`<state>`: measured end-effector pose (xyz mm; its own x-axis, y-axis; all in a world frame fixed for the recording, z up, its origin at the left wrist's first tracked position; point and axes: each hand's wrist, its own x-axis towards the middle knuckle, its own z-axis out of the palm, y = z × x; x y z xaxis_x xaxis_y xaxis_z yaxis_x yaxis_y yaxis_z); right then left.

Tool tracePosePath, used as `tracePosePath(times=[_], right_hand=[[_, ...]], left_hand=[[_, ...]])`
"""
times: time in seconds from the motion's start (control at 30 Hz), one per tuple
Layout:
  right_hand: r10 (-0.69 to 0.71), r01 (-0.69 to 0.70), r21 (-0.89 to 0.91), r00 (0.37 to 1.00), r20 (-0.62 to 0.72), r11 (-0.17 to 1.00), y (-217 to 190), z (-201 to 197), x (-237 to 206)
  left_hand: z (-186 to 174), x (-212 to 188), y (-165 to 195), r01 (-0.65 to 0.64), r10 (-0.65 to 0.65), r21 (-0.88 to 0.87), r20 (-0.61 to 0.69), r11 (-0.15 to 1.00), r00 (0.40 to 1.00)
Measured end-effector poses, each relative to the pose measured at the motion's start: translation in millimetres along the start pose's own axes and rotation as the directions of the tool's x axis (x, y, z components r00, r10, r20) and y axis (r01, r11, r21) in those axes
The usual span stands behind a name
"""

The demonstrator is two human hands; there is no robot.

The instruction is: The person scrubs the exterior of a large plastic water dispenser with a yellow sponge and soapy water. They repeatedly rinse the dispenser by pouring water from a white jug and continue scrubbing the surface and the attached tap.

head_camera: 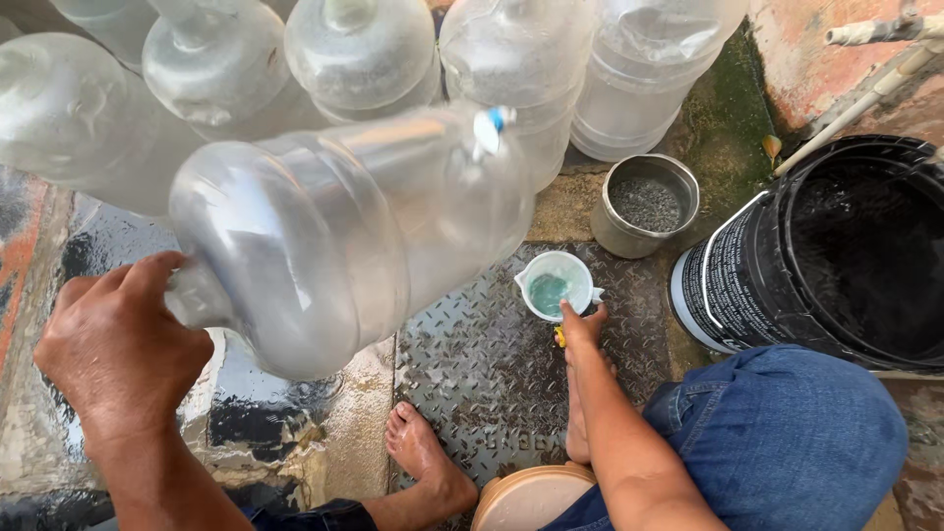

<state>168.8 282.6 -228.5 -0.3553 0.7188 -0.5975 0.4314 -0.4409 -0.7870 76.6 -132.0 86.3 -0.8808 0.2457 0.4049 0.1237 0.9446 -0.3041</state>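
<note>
Big jug: While it lies tilted on its side above the wet ground, the clear water jug (344, 236) is gripped at its neck, its base toward a row of other clear jugs (364, 49) behind.
Left hand: the left hand (123, 344) has its fingers closed around the jug's neck, holding it off the ground.
Right hand: the right hand (582, 323) reaches to a small white cup (553, 285) of blue-green liquid; fingers pinch a small yellow-tipped thing at the cup's rim, though I cannot tell exactly what.
Ground: the cup stands on a ridged metal plate (492, 364), near a bare foot (423, 452).
Around: a steel pot (644, 206) of dark grit just beyond the cup; a black bucket (836, 256) of dark water to the right.
Risk: the neck looks wet, so a one-handed hold could slip and the jug drop onto the cup or foot; a nudge could tip the cup and spill its liquid.
</note>
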Motion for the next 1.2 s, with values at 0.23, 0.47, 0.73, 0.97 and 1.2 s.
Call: tracePosePath(times=[0.23,0.47,0.73,0.97,1.2], right_hand=[[-0.064,0.064,-0.01,0.996,0.057,0.998,-20.2,-6.2,-0.9],[-0.21,0.186,0.211,0.973,0.098,0.96,-27.7,-4.7,10.8],[-0.431,0.368,0.306,0.885,0.176,0.878,-151.5,-29.2,3.4],[-0.917,0.887,0.233,0.383,0.115,0.4,-297.0,-5.9,-96.7],[-0.948,0.876,-0.362,-0.281,0.151,-0.318,-341.9,28.0,-141.0]], left_hand=[[1.1,49.6,74.1,-0.332,0.28,0.181,0.26,0.926,0.924],[12.6,64.4,106.1,-0.326,0.324,-0.037,0.274,0.945,0.906],[46.2,87.0,159.8,-0.009,0.238,-0.967,0.054,0.257,0.97],[87.5,95.6,238.0,0.024,0.034,-0.995,0.021,-0.096,0.999],[69.0,126.3,284.2,0.02,0.006,-0.998,0.02,-0.059,1.0]])
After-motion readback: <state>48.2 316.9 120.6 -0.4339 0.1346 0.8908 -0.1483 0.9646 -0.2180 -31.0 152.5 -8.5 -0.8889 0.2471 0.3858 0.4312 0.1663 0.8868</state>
